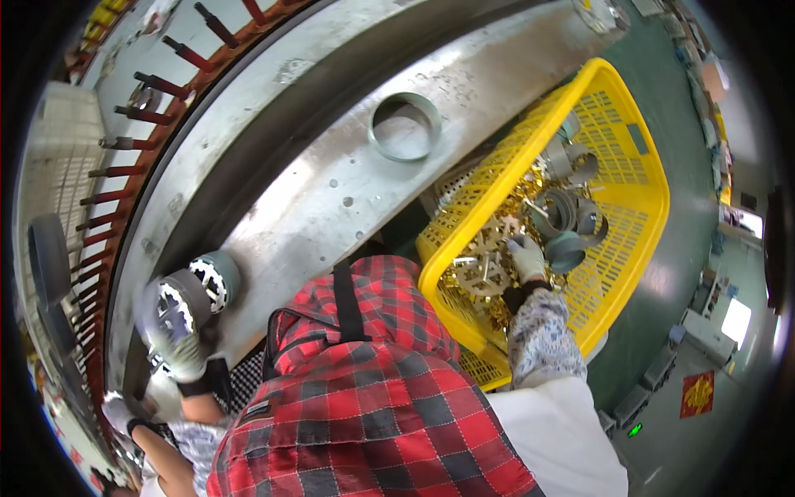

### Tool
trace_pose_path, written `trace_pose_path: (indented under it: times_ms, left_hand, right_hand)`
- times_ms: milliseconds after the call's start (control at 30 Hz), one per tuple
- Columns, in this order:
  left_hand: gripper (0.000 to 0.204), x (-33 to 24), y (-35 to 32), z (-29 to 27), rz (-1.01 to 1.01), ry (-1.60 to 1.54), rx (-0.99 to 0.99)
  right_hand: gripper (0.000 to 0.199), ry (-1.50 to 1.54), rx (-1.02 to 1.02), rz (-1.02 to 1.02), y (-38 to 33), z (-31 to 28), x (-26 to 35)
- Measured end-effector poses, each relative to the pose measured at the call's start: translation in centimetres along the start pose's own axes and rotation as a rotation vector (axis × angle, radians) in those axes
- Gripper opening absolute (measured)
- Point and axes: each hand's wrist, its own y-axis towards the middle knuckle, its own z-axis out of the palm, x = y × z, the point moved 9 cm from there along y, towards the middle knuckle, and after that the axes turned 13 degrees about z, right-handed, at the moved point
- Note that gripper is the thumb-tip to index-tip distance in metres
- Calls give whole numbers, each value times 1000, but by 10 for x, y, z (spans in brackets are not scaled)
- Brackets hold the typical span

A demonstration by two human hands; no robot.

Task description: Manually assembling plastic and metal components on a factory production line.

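Note:
My right hand (527, 258), in a pale glove with a black cuff, reaches into the yellow basket (598, 76). Its fingers are bent among toothed metal plates (484, 273); what they grip is hidden. Beside it in the basket lie grey-green metal rings (566, 251). At the far left, my gloved left hand (184, 358) is against a grey ring (189, 291) with toothed plates inside, and its fingers are partly blurred. Another such ring (222, 277) stands right next to it. One wide, hollow ring (404, 127) sits alone on the steel bench (310, 199).
Another gloved hand (120, 412), seemingly a co-worker's, is at the lower left. A curved row of reddish upright pegs (137, 144) runs along the left beyond the bench's raised rim. Gold metal shavings (530, 186) fill part of the basket, which stands above green floor (662, 124).

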Motion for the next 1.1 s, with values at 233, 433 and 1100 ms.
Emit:
trace_pose_path:
  times_ms: [233, 433, 1100]
  left_hand:
    - [48, -182, 66, 268, 841, -453, 629]
    - [43, -157, 96, 406, 287, -416, 921]
    - [55, 64, -74, 277, -741, -826, 195]
  right_hand:
    - [19, 1108, -389, 60, 10, -94, -50]
    - [36, 1108, -442, -165, -84, -159, 33]
    - [27, 273, 182, -1470, -197, 149, 426]
